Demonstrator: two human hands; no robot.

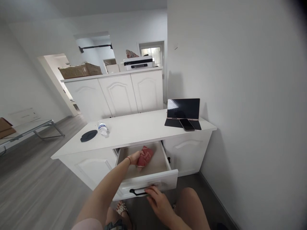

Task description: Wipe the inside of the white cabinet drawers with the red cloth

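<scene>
A white drawer (153, 182) stands pulled out from the low white cabinet in front of me. My left hand (135, 157) reaches into it and grips a folded red cloth (145, 156) that rests on the drawer's bottom. My right hand (157, 198) is at the drawer's front, fingers on the black handle (139, 191). My knee shows below the drawer at the right.
On the cabinet top (134, 127) lie a water bottle (103, 128), a black round lid (88, 135), an upright tablet (183, 109) and a phone (186, 124). A white wall stands close at the right. Taller white cabinets with a printer (138, 62) and cardboard boxes are behind.
</scene>
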